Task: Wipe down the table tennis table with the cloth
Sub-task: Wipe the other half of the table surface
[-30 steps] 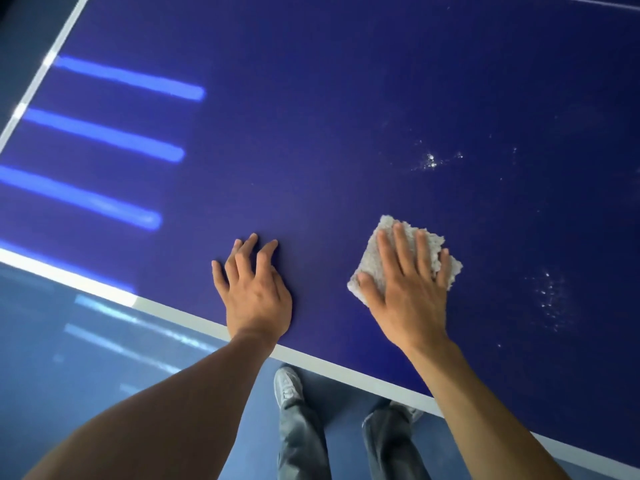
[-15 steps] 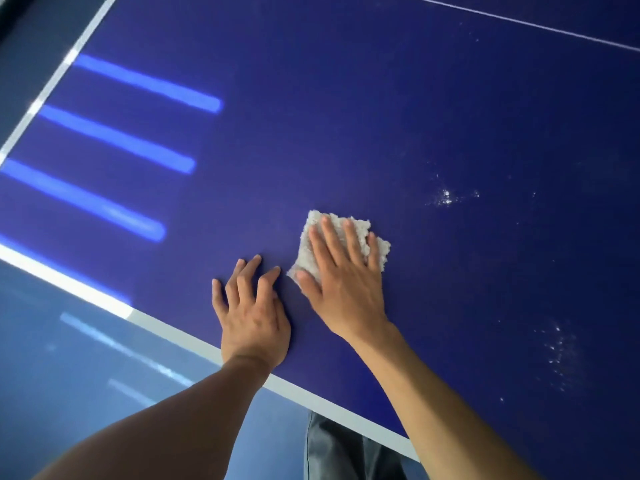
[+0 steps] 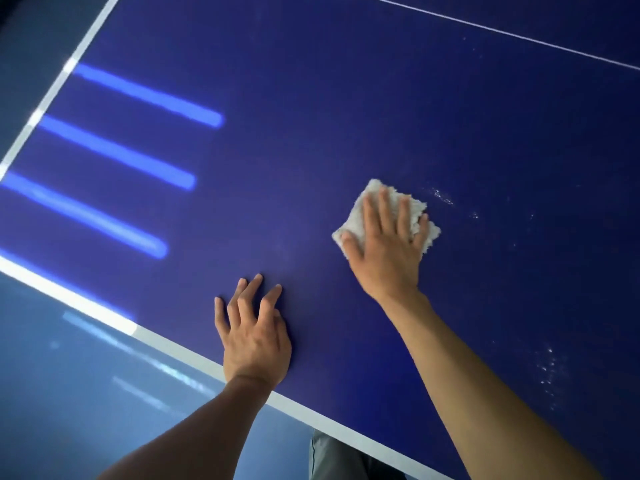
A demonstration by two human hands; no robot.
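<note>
The dark blue table tennis table [image 3: 346, 98] fills most of the view, with a white line along its near edge. My right hand [image 3: 388, 247] lies flat on a folded white fluffy cloth [image 3: 356, 216] and presses it against the table surface. The fingers cover most of the cloth. My left hand [image 3: 254, 334] rests on the table near the front edge, fingers spread and slightly arched, holding nothing. White specks [image 3: 443, 197] lie just right of the cloth, and more specks [image 3: 549, 370] sit at the lower right.
Bright light reflections [image 3: 131, 161] streak the left part of the table. A thin white centre line [image 3: 502, 32] crosses the far right. Blue floor [image 3: 86, 393] lies below the table's edge. Grey trousers [image 3: 332, 459] show at the bottom.
My right hand slid the cloth left toward my left hand, then pushed it away and to the right, toward the specks. My left hand stayed planted, its fingers now more arched.
</note>
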